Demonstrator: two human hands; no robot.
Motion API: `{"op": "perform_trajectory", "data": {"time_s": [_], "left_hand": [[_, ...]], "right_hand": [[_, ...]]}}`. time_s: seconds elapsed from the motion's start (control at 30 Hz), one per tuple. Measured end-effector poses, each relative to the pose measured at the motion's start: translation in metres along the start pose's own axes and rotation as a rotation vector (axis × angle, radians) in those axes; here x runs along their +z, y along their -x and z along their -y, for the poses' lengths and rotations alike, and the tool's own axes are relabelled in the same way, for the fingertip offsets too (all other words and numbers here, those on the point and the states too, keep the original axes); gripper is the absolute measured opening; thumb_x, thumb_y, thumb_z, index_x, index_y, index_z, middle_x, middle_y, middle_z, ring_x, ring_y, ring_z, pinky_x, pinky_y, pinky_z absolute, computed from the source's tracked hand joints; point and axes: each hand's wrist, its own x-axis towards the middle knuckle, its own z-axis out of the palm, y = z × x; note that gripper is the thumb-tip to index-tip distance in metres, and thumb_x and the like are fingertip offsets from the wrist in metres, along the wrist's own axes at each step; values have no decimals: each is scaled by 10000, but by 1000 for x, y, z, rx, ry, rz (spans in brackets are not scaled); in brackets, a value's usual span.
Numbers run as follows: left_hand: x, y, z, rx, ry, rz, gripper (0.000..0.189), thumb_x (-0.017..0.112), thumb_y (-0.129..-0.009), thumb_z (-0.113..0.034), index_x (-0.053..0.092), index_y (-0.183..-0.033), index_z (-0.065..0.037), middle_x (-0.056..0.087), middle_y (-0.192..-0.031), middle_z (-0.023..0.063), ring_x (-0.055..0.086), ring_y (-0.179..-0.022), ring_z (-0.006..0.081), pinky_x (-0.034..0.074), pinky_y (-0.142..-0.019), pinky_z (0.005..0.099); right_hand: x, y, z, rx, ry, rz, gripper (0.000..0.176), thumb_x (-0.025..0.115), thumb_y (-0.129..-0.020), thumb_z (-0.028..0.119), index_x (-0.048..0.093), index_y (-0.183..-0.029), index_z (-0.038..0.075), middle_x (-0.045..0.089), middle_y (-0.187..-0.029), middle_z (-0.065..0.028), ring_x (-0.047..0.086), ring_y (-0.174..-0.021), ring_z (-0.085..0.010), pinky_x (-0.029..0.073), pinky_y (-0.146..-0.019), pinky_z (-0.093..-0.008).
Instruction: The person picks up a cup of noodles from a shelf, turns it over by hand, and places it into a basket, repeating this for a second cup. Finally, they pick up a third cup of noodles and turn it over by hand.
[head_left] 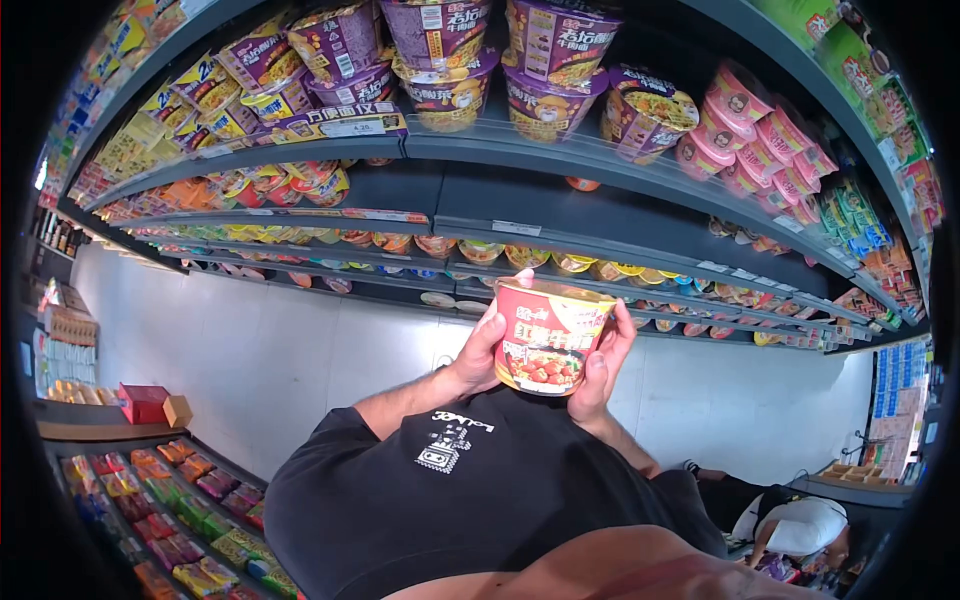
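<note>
A red instant noodle bowl (553,342) is held up in front of my chest between both hands. On its side are a picture of noodles with meat and large printed characters. My left hand (482,352) grips its left side, with a fingertip showing above the rim. My right hand (603,372) wraps the right side, thumb on the front and fingers around the back. The bowl stands nearly upright, its lid seen only edge-on. Behind it runs a shelf unit (520,196) of instant noodles.
Purple noodle bowls (437,84) are stacked on the upper shelf, with pink cups (750,135) to their right. A low rack of colourful packets (190,500) stands at lower left, near a red box (143,404). At lower right another person (800,525) bends over goods. Pale floor (250,350) lies between.
</note>
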Motion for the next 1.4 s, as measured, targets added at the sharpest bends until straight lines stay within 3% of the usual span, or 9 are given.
{"op": "perform_trajectory", "data": {"time_s": [0.33, 0.47, 0.6, 0.8, 1.0, 1.07, 1.1, 1.2, 1.4], "left_hand": [[4, 2, -14, 12, 17, -68, 705, 408, -1000, -393, 156, -1579, -81, 300, -1576, 185, 360, -1432, 298, 284, -1189, 456], [7, -1, -10, -3, 68, -48, 721, 436, -988, -378, 137, -1578, -90, 253, -1594, 190, 337, -1442, 305, 279, -1189, 464], [0, -4, -9, 6, 85, -27, 797, 570, -953, -336, 126, -1566, -89, 310, -1542, 175, 359, -1423, 293, 309, -1174, 455], [1, -6, -2, 41, 99, -25, 840, 643, -927, -369, 149, -1546, -88, 334, -1509, 163, 376, -1406, 301, 337, -1160, 458], [3, -7, 4, 57, 58, -41, 828, 677, -921, -402, 177, -1521, -125, 349, -1478, 128, 385, -1391, 285, 345, -1153, 453], [2, -7, 8, 112, 5, -51, 789, 644, -941, -415, 182, -1514, -132, 346, -1479, 124, 381, -1393, 276, 331, -1159, 450], [1, -8, 9, 113, 48, -85, 633, 521, -997, -390, 224, -1495, -137, 360, -1501, 145, 393, -1392, 291, 319, -1165, 457], [2, -11, 4, 60, 115, -146, 523, 396, -1017, -335, 255, -1481, -141, 374, -1520, 185, 408, -1391, 318, 318, -1167, 466], [4, -12, 0, 30, 140, -106, 492, 388, -999, -284, 298, -1458, -136, 368, -1525, 222, 411, -1390, 336, 323, -1165, 474]], "right_hand": [[11, -3, 5, 65, -72, 15, 789, 567, -920, 395, 226, -1498, -20, 423, -1393, -186, 427, -1287, -238, 288, -1118, -399], [2, -1, 1, 61, -63, -3, 785, 566, -919, 389, 226, -1497, -21, 417, -1407, -189, 421, -1302, -238, 284, -1125, -395], [3, 2, 5, -19, 3, -90, 783, 542, -924, 341, 196, -1520, -30, 374, -1465, -149, 409, -1322, -241, 281, -1143, -406], [-7, 1, 3, -38, 92, 17, 691, 462, -926, 278, 288, -1507, -52, 284, -1514, -118, 384, -1350, -246, 273, -1152, -396], [-7, 1, 10, 104, -45, 38, 866, 577, -915, 487, 201, -1519, -7, 331, -1462, -193, 389, -1333, -240, 274, -1139, -401], [-1, -2, 18, 107, -53, 23, 826, 604, -903, 418, 238, -1506, -12, 428, -1360, -150, 436, -1245, -209, 320, -1089, -371], [-3, -3, 19, 129, -84, 32, 842, 629, -895, 383, 212, -1515, -4, 418, -1377, -157, 434, -1255, -209, 308, -1101, -372], [-3, -6, 17, 128, -73, 36, 834, 620, -898, 394, 225, -1510, -11, 409, -1397, -162, 424, -1273, -217, 300, -1113, -378], [-8, -2, 14, 169, -71, 24, 882, 614, -888, 443, 196, -1525, -1, 373, -1425, -180, 397, -1327, -238, 272, -1147, -390]]}}
